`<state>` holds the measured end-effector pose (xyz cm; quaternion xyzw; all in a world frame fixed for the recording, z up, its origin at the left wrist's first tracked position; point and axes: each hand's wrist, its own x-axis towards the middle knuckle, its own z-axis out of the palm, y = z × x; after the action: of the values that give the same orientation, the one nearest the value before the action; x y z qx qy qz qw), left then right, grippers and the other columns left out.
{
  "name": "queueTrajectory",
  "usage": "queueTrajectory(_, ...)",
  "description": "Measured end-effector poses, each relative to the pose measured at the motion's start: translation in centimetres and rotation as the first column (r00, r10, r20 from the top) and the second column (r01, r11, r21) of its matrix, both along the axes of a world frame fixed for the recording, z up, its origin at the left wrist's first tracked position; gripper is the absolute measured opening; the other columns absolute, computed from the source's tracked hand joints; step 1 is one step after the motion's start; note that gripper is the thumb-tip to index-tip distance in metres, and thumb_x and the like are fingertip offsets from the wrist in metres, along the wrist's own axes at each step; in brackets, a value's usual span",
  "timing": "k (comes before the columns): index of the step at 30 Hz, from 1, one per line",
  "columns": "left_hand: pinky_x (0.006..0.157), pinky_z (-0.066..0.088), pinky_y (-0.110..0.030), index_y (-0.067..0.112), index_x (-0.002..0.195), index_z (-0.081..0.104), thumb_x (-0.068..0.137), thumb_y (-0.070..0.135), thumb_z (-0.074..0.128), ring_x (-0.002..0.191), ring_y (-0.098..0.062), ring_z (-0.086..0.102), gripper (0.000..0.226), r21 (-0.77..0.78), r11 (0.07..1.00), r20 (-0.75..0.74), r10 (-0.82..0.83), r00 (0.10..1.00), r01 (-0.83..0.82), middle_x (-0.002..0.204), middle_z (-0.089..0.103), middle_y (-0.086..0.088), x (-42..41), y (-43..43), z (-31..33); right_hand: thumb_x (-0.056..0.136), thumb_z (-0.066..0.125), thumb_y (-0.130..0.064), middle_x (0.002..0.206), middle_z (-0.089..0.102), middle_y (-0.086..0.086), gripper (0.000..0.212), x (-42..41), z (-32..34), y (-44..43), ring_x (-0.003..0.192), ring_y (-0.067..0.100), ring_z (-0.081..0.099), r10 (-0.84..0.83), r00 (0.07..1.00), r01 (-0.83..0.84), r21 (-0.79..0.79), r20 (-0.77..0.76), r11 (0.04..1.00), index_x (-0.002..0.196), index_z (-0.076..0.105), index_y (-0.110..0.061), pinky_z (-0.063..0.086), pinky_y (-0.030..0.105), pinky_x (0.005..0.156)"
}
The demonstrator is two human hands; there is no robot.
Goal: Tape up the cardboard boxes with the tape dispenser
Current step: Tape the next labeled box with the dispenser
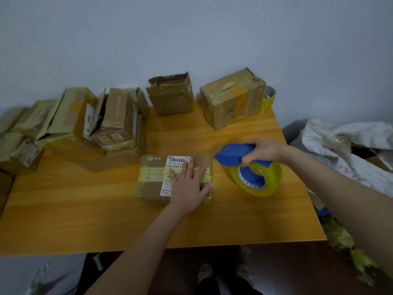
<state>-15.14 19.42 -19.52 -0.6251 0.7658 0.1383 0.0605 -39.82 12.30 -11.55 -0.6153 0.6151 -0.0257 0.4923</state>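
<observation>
The flat cardboard box (pixel 151 188) lay near the middle of the table (pixel 74 209), its long axis running left to right. A band of yellowish tape ran along that axis, and a white shipping label (pixel 170 173) was on its top face. The left grip (pixel 188 184) rested palm down on the right half of the box, fingers straight and spread, thumb at the right edge.

The tape dispenser (pixel 231 156) sat just right of the box, apart from it, its blue nose pointing left toward the box's far right corner. The right grip (pixel 263 151) was curled round the blue handle from above. The yellow roll (pixel 274 177) appeared to rest on the table, though contact could not be confirmed.

Two taller boxes (pixel 170 99) stood along the far edge, with a spare tape roll (pixel 269 99) behind the right one. A pile of boxes (pixel 110 124) crowded the left side. A white sack (pixel 340 141) lay beyond the table's right edge.
</observation>
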Motion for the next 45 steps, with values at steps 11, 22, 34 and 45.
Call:
queueTrajectory(11,0.119,-0.003,-0.046,0.011,0.154,0.003,0.098,0.055,0.026,0.149,-0.023,-0.005,0.075,-0.138,0.945,-0.115,0.283,0.952,-0.297,0.162,-0.003,-0.009,0.4,0.1,1.2,0.071,0.080,-0.019,0.103,0.061,-0.003,0.050,1.5,-1.1,2.0,0.086,0.014,0.060,-0.378,0.882,0.425,-0.127,0.282,0.896,0.115,0.058,-0.027,0.050,0.030,0.072)
queueTrajectory(22,0.116,-0.007,-0.052,0.019,0.153,-0.010,0.099,0.054,0.012,0.145,-0.039,-0.013,0.067,-0.029,0.975,0.079,0.222,0.972,-0.221,0.158,-0.017,-0.014,3.3,1.0,-0.3,0.070,0.080,-0.023,0.105,0.061,-0.002,0.054,4.5,-2.7,2.8,0.093,0.021,0.062,-0.359,0.897,0.402,-0.140,0.260,0.905,0.119,0.056,-0.028,0.054,0.046,0.087)
queueTrajectory(34,0.109,-0.013,-0.062,0.038,0.150,-0.008,0.088,0.068,0.005,0.143,-0.040,-0.019,0.070,-0.009,0.997,0.055,0.076,0.996,-0.076,0.154,-0.023,-0.019,-1.3,1.4,-0.4,0.066,0.081,-0.024,0.101,0.063,-0.004,0.052,4.8,-2.6,2.5,0.092,0.021,0.062,-0.340,0.914,0.378,-0.155,0.223,0.913,0.110,0.056,-0.034,0.054,0.047,0.087)
queueTrajectory(45,0.112,-0.006,-0.065,0.032,0.153,0.001,0.086,0.054,0.050,0.147,-0.029,-0.014,0.086,0.004,0.997,0.088,-0.078,0.993,0.078,0.161,-0.011,-0.002,1.4,0.5,1.2,0.070,0.081,-0.018,0.100,0.060,-0.009,0.054,1.4,-0.2,1.6,0.086,0.009,0.058,-0.350,0.896,0.397,-0.141,0.272,0.907,0.116,0.056,-0.029,0.047,0.024,0.066)
